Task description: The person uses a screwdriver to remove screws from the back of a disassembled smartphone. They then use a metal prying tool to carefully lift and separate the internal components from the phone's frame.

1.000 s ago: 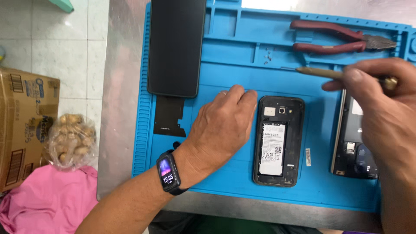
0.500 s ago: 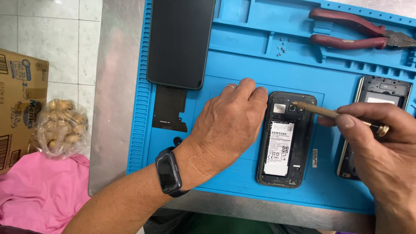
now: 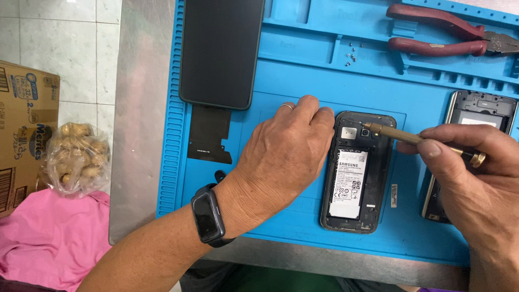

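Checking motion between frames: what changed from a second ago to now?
The right hand brought the brass screwdriver down from above the mat until its tip reached the top corner of the opened phone, beside the camera. The grip on the tool is unchanged. The left hand stayed pressed against the phone's left edge. The pliers, dark panel and second phone frame did not move.

Left hand (image 3: 281, 157) lies palm-down, fingers together, a dark band on its wrist; right hand (image 3: 476, 178) pinches inward from the mat's right edge.
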